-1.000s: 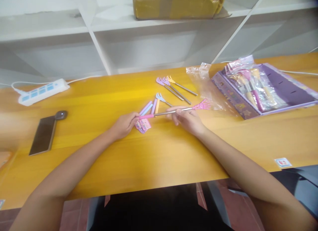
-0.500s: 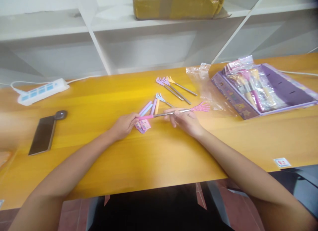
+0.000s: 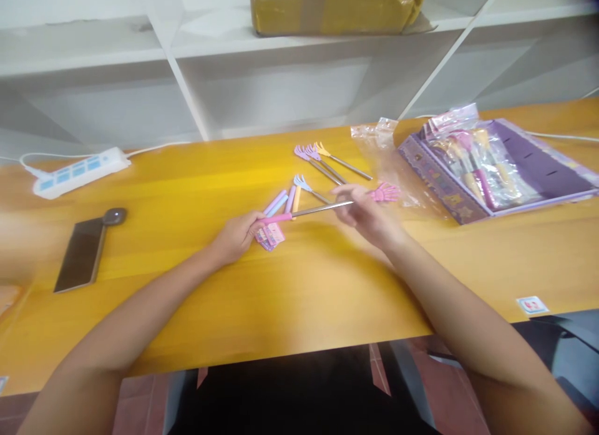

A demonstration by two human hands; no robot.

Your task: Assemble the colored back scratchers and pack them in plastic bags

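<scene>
A pink back scratcher (image 3: 322, 208) with a metal rod lies across between my hands. My left hand (image 3: 239, 234) is closed round its pink handle. Near the pink claw-shaped head (image 3: 385, 192), my right hand (image 3: 367, 215) has its fingers round the rod, slightly blurred. Behind them rest a blue claw head on its rod (image 3: 303, 184) and several purple and yellow claw heads with rods (image 3: 322, 160). Loose coloured handles (image 3: 282, 202) lie just past my left hand, and small printed cards (image 3: 271, 235) sit beside its fingertips.
A purple display box (image 3: 449, 185) with bagged back scratchers (image 3: 482, 166) stands at the right. Clear plastic bags (image 3: 381, 135) lie beside it. At the left are a power strip (image 3: 82, 171) and a phone-like dark slab (image 3: 80, 254). A taped carton (image 3: 337, 10) sits on the shelf behind.
My right hand has slid right and slightly up along the rod towards the pink head. The scratcher's head has shifted a little right. My left hand has barely moved.
</scene>
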